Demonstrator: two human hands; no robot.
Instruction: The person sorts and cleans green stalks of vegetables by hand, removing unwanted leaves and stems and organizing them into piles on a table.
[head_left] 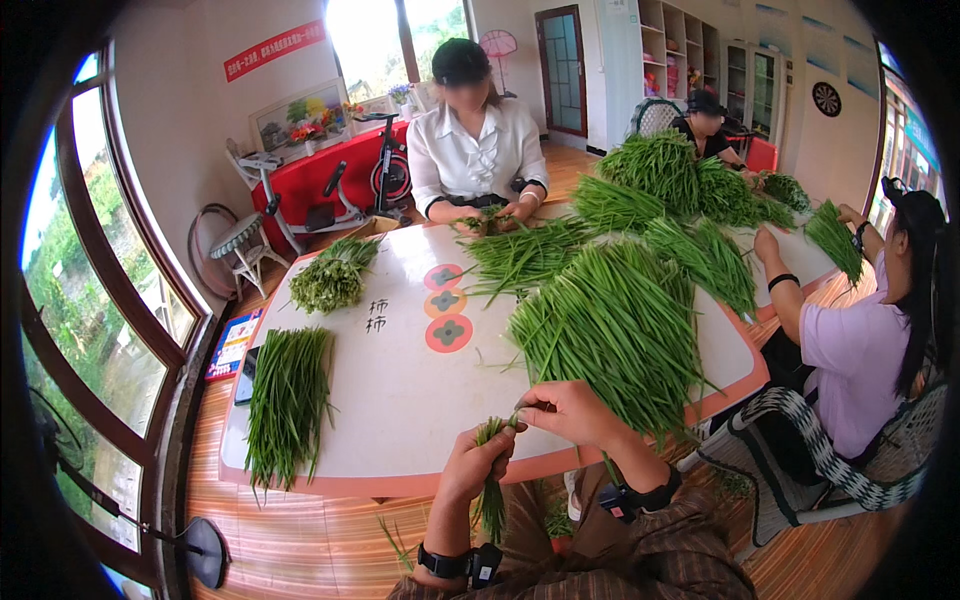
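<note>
My left hand [476, 462] is wrapped round a small bunch of garlic chives [490, 512], held upright just off the table's near edge. Above its fist, the thumb and fingers of my right hand [570, 412] are pinched together beside the bunch's upper end. Whatever lies in that pinch is too small to make out. Just beyond my right hand, a big heap of loose chives [610, 335] covers the right part of the white table [400, 420]. At the left edge of the table lies a neat chive pile [288, 400], with a smaller bundle [333, 275] farther back.
Across the table a person in white [480, 150] handles chives. At the right a person in lilac [860, 320] holds a bunch, and another person [705, 130] sits farther back. More chives [650, 175] are piled there. A woven chair [780, 460] stands to my right, exercise bikes [390, 165] behind.
</note>
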